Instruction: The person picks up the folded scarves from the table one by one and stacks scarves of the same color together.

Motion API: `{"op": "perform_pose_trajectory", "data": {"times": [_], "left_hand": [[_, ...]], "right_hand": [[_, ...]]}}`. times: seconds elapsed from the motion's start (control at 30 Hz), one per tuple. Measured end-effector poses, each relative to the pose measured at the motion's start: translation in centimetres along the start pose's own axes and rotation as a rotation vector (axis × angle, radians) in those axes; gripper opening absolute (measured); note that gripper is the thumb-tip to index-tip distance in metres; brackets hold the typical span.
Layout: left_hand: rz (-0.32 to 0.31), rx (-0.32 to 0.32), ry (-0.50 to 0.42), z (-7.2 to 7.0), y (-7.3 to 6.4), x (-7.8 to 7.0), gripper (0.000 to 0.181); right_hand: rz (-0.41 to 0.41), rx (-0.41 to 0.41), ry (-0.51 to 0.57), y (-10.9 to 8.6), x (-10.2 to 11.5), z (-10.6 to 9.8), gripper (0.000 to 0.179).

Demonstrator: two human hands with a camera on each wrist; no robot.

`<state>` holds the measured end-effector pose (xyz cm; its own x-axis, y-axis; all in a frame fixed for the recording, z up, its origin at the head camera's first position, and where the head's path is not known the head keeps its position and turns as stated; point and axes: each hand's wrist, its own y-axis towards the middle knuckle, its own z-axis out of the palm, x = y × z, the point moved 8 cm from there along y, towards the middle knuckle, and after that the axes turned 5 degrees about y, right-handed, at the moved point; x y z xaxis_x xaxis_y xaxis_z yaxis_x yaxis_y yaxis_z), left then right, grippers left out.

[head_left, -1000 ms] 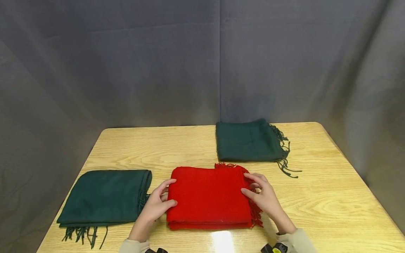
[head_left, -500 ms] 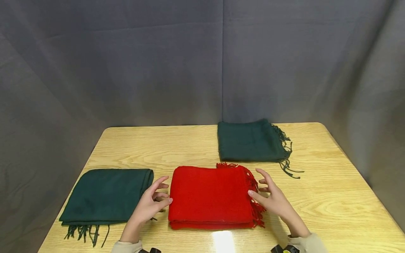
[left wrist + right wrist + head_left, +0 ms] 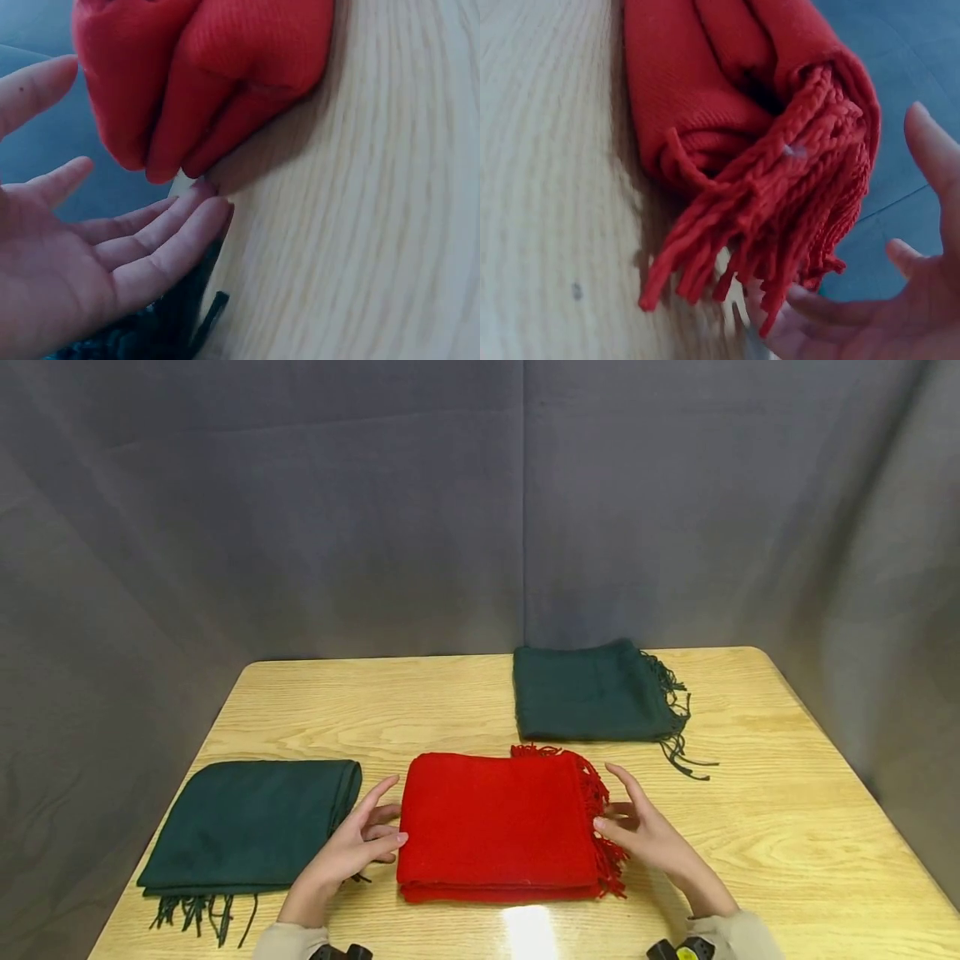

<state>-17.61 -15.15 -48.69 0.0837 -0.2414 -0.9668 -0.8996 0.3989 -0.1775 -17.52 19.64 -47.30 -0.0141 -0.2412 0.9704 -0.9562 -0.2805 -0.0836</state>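
I see the red fringed scarf (image 3: 495, 827) folded on the wooden table (image 3: 787, 827) between the left hand (image 3: 350, 845) and right hand (image 3: 649, 833), both loosely spread; the near green scarf (image 3: 243, 827) lies leftward, the far green scarf (image 3: 592, 693) beyond.

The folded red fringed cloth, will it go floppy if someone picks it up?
The folded red fringed cloth would probably sag, since its layers bend in soft, rounded folds. It likely won't roll, lying flat on the light wooden table.
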Motion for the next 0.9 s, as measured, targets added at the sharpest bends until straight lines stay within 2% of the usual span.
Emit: {"op": "perform_pose_trajectory", "data": {"times": [0.27, 0.53, 0.7, 0.9], "left_hand": [[0.034, 0.122, -0.117, 0.8, 0.3, 0.1, 0.08], [0.058, 0.193, -0.141, 1.2, 0.8, 0.1, 0.076], [0.064, 0.212, -0.116, 1.4, 1.2, -0.1, 0.074], [0.117, 0.234, -0.088, 2.0, 1.7, -0.4, 0.071]], "right_hand": [[-0.072, 0.161, 0.065, 0.8, 0.3, 1.5, 0.079], [-0.174, 0.196, -0.095, 1.2, 0.7, 2.0, 0.069], [-0.134, 0.208, -0.048, 1.6, 0.4, 2.3, 0.068], [-0.095, 0.22, 0.039, 1.9, 0.4, 2.8, 0.072]]}}
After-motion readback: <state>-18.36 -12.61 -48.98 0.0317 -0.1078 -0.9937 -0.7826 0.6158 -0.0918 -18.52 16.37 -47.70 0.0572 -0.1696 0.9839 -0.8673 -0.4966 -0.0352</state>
